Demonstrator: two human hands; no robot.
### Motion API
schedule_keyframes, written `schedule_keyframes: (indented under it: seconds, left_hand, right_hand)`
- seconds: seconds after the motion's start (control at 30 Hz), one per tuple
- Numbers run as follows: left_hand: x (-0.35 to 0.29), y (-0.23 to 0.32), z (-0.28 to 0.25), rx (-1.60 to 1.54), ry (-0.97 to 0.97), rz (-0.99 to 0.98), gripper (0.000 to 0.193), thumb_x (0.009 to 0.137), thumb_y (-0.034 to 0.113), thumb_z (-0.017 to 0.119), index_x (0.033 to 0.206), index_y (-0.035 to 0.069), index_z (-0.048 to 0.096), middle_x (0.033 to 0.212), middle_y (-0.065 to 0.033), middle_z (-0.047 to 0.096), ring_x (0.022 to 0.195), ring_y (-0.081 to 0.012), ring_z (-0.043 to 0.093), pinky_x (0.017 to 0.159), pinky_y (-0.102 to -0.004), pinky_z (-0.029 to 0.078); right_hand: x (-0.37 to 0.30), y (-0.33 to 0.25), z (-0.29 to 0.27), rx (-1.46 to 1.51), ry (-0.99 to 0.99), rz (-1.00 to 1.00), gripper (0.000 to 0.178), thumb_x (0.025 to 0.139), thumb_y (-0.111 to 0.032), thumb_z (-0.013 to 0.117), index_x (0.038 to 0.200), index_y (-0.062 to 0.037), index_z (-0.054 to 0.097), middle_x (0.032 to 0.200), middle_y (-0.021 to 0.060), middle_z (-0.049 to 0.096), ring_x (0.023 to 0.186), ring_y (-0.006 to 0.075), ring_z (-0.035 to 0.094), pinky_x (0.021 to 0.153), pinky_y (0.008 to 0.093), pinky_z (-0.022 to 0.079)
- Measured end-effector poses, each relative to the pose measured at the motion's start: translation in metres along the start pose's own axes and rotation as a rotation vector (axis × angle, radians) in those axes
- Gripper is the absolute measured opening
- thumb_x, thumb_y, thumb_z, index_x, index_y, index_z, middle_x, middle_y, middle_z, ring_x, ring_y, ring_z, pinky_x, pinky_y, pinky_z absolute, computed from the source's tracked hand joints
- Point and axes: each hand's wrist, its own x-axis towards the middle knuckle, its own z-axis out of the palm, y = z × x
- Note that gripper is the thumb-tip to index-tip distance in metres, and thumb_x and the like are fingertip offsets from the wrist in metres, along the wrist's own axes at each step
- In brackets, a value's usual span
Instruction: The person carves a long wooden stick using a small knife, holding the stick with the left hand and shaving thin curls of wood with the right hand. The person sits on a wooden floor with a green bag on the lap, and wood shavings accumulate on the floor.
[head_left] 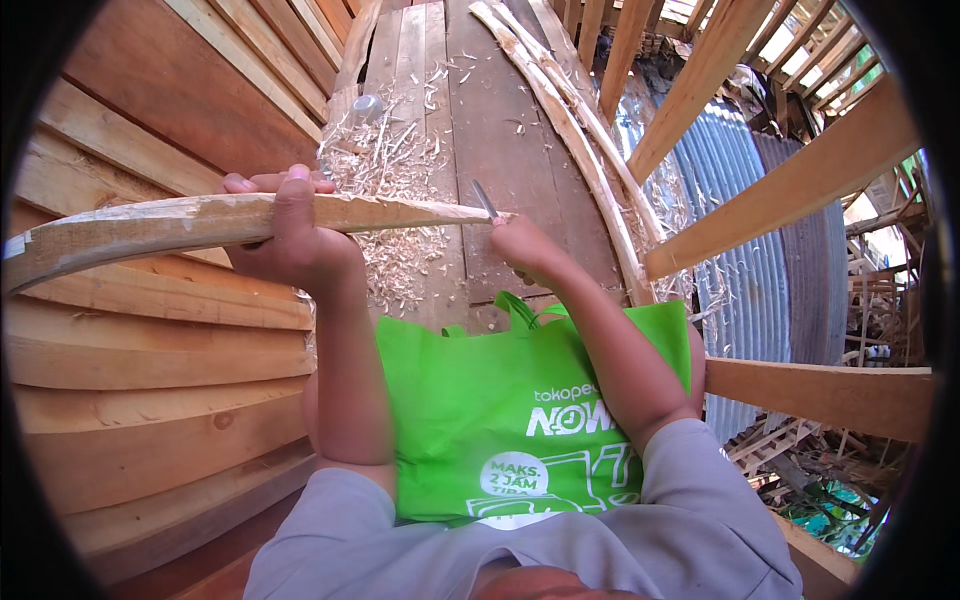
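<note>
A long pale piece of wood (190,222) lies crosswise in front of me, thick at the left and tapering to a thin tip at the right. Around its middle my left hand (293,225) is wrapped, thumb on top. At the thin tip my right hand (525,248) is closed on a knife (484,199); its blade points up and away, against the wood's end. The knife's handle is hidden in my fist. Across my lap is spread a green bag (450,380) with white print, its handles toward the floor.
Wood shavings (390,260) cover the plank floor (500,150) beyond my hands, with a small clear cup (368,108) among them. Two long peeled poles (575,120) lie at the right. A plank wall (160,340) stands close on my left; wooden railing posts (780,185) rise on the right.
</note>
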Motion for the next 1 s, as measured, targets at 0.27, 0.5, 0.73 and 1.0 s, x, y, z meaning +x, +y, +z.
schedule_keyframes:
  seconds: [0.27, 0.5, 0.73, 1.0]
  left_hand:
    - [-0.002, 0.005, 0.001, 0.066, -0.006, 0.019, 0.026, 0.075, -0.003, 0.059, 0.094, 0.004, 0.043, 0.070, -0.0044, 0.048, 0.057, -0.0153, 0.054, 0.059, -0.0332, 0.052]
    - [-0.002, 0.007, 0.005, 0.044, 0.029, 0.003, 0.025, 0.075, -0.004, 0.058, 0.093, 0.004, 0.043, 0.070, -0.0046, 0.048, 0.058, -0.0150, 0.053, 0.060, -0.0335, 0.051]
    - [-0.001, 0.003, -0.001, 0.051, 0.010, 0.027, 0.024, 0.075, -0.004, 0.059, 0.093, 0.003, 0.046, 0.069, -0.0054, 0.050, 0.056, -0.0152, 0.054, 0.060, -0.0318, 0.052]
    - [0.007, 0.000, -0.009, 0.156, 0.064, 0.048, 0.037, 0.078, -0.002, 0.066, 0.108, -0.005, 0.045, 0.085, -0.0103, 0.057, 0.066, -0.0196, 0.064, 0.062, -0.0322, 0.057]
  right_hand:
    - [0.012, 0.015, -0.004, 0.080, -0.048, 0.109, 0.049, 0.105, -0.032, 0.035, 0.116, 0.0102, 0.057, 0.084, 0.0188, 0.065, 0.076, 0.0292, 0.066, 0.069, 0.0437, 0.050]
    - [-0.002, -0.011, -0.001, 0.005, -0.056, 0.048, 0.050, 0.106, -0.033, 0.035, 0.117, 0.0103, 0.057, 0.088, 0.0200, 0.066, 0.085, 0.0328, 0.067, 0.077, 0.0454, 0.050]
    - [0.006, -0.002, 0.010, -0.011, 0.014, -0.054, 0.043, 0.105, -0.031, 0.037, 0.106, 0.0064, 0.057, 0.073, 0.0109, 0.057, 0.058, 0.0221, 0.055, 0.053, 0.0424, 0.045]
    - [0.023, 0.025, 0.016, 0.085, -0.047, -0.020, 0.045, 0.105, -0.031, 0.038, 0.109, 0.0088, 0.058, 0.072, 0.0089, 0.058, 0.054, 0.0202, 0.053, 0.051, 0.0410, 0.044]
